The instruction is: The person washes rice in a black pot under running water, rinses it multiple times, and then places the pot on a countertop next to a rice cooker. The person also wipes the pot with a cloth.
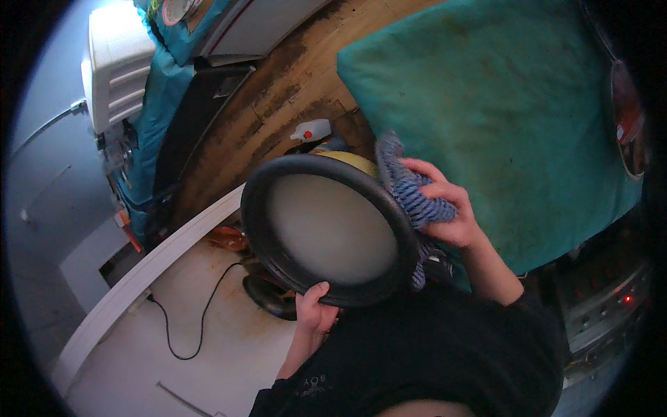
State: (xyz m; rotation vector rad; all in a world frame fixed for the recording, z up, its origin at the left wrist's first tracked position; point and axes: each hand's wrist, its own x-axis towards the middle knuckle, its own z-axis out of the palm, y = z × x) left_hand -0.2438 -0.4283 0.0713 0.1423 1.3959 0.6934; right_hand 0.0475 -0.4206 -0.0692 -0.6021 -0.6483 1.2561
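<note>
A large round object with a thick black rim is held before my chest. Its pale grey centre looks hazy, and I cannot tell whether it is a basin or a framed mirror. My left hand grips the lower rim, thumb on top and fingers mostly hidden beneath. A blue and dark striped cloth is bunched in my right hand, at the right side of the rim. Part of the cloth hangs down below that hand. Something yellow shows behind the far rim.
Green fabric covers a broad surface at upper right. A white plastic jug with a red cap is on the worn wooden floor. At lower left, a black cord and a dark rounded object are by a white surface.
</note>
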